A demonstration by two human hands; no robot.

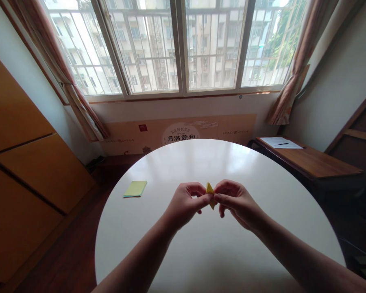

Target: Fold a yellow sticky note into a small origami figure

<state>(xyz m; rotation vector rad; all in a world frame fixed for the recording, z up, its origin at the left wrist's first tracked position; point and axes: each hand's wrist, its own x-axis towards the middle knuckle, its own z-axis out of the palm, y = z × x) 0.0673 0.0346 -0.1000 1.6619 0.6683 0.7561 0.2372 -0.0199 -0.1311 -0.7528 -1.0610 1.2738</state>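
Observation:
A small folded piece of yellow paper (210, 189) with pointed top and bottom ends is held over the middle of the white table. My left hand (187, 203) pinches it from the left, thumb across its front. From the other side, my right hand (236, 201) grips its right edge between thumb and fingers. The two thumb tips nearly meet and cover the paper's middle. On the left part of the table lies a stack of square paper sheets (136, 189), yellow-green on top with a bluish edge beneath.
The round white table (238, 260) has a curved edge. A wooden side table (326, 160) stands at the right, bearing a white sheet (280, 143) with a dark pen on it. Beyond are a printed box (134, 130) and a barred window; an orange-brown cabinet (24, 179) is at left.

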